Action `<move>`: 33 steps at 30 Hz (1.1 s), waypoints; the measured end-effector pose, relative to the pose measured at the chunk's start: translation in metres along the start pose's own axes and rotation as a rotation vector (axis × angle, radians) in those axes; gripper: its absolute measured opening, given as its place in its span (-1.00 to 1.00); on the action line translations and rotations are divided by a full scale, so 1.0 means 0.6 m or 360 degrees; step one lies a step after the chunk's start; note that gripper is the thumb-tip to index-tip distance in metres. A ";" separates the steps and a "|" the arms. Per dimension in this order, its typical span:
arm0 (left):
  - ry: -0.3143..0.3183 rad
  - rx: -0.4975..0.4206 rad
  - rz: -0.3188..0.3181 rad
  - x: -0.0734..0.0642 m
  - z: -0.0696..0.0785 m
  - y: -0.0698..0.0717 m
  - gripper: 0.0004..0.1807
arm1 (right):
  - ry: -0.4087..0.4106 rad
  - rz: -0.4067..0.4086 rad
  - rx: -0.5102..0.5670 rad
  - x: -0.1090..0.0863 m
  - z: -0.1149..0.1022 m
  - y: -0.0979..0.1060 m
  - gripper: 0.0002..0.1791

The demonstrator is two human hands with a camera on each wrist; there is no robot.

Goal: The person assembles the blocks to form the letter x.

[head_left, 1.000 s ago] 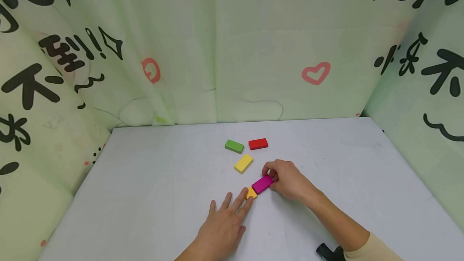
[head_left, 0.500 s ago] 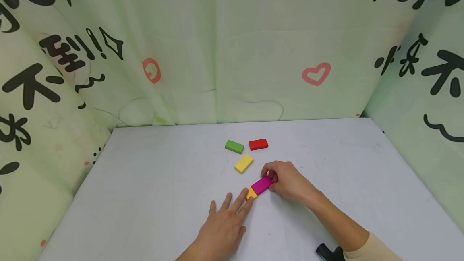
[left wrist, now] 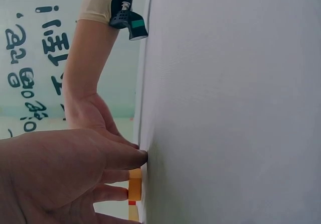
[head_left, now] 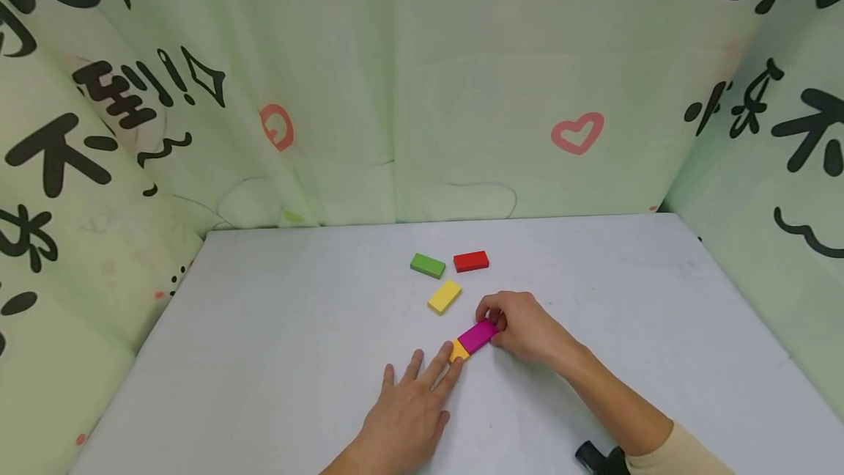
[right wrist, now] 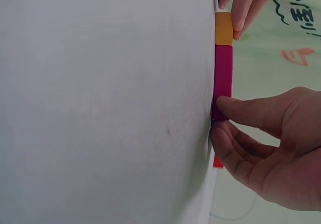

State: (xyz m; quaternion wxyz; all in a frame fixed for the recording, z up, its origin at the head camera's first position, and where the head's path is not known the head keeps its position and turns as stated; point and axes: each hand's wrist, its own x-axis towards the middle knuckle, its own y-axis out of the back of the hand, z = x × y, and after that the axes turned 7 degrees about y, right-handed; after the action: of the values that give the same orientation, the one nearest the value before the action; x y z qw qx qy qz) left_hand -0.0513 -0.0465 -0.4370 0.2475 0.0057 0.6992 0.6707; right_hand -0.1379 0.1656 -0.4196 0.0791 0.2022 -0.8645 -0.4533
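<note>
My right hand (head_left: 527, 326) held the magenta block (head_left: 477, 336) at its far-right end, thumb along one side and the other fingers curled in close, a narrow grip that I judge let me steer it while it lay flat on the table (head_left: 277, 328). The orange block (head_left: 458, 350) met the magenta block's near-left end, the two touching end to end in one line. My left hand (head_left: 405, 413) reached in from that same side, fingers straight and spread, gripping nothing; two fingertips touched the orange block, probably to brace it against a push along the row. Beyond the magenta block and apart from it lay the yellow block (head_left: 445, 297), with the green block (head_left: 427, 265) and red block (head_left: 471, 262) farther off.
</note>
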 end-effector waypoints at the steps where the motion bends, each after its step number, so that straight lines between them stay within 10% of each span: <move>1: 0.0001 0.0002 0.0000 0.000 0.000 0.000 -0.16 | 0.0002 0.0003 0.0002 0.000 0.000 0.000 -0.68; 33: -0.0009 0.0032 -0.0007 0.001 0.000 -0.002 -0.15 | -0.0011 -0.0023 0.0050 0.001 0.006 0.002 -0.66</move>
State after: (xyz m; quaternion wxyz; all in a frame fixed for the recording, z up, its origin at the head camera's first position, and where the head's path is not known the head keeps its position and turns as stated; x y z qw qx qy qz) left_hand -0.0513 -0.0465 -0.4385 0.2510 0.0085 0.7051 0.6631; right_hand -0.1399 0.1685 -0.4208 0.0697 0.2081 -0.8702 -0.4410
